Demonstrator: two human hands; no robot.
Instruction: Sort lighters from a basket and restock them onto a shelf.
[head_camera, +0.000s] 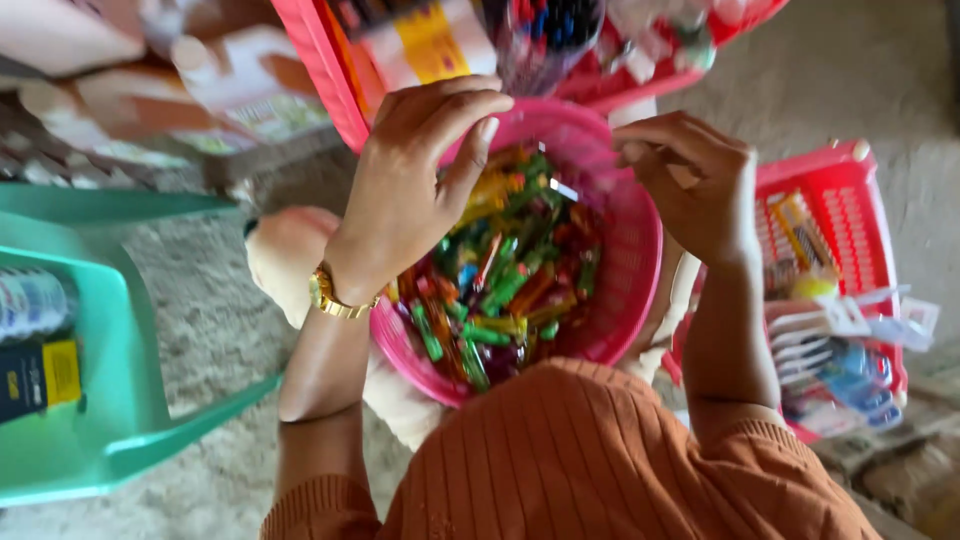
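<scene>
A round pink plastic basket (625, 215) sits on my lap, full of several small wrapped sweets (505, 275) in green, red, orange and yellow. My left hand (410, 195), with a gold watch on its wrist, hovers over the basket's near-left rim, fingers curled and thumb pointing down toward the sweets. My right hand (695, 180) is raised above the basket's right rim with its fingers pinched together; whether it holds anything is unclear. A clear wrapping seems to stretch over the basket's top between the hands.
A green plastic chair (110, 400) with a bottle and a dark box stands at left. A red crate (850, 210) with packets and toothbrush packs is at right. More red baskets (330, 70) of goods lie ahead, on a rough concrete floor (860, 70).
</scene>
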